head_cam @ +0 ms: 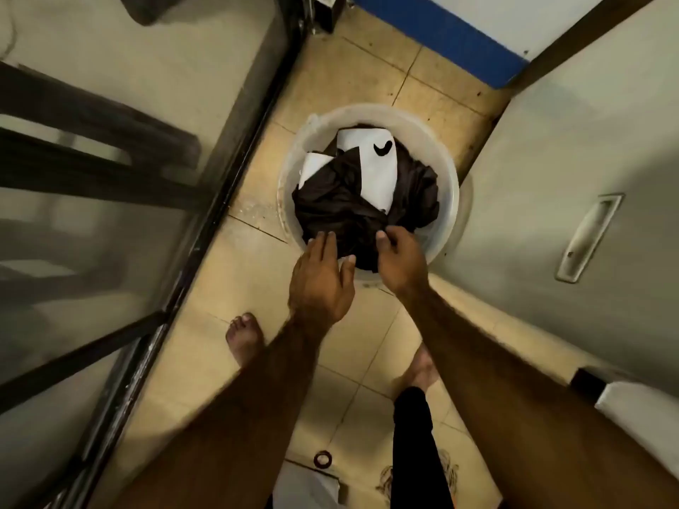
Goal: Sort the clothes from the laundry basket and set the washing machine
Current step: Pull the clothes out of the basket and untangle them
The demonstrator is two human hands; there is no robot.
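Down on the beige tiled floor (323, 75), a round translucent white plastic laundry basket (450, 185) holds a crumpled dark brown garment (349, 207) and a white cloth with a black mark (378, 170). The left hand (321, 281) reaches in with straight fingers at the near rim, and the right hand (402, 259) pinches a fold of the brown garment.

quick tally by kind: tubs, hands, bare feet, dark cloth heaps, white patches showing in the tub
tub: 1
hands: 2, left hand, right hand
bare feet: 2, left foot, right foot
dark cloth heap: 1
white patches: 2, logo patch, plain patch
total: 8
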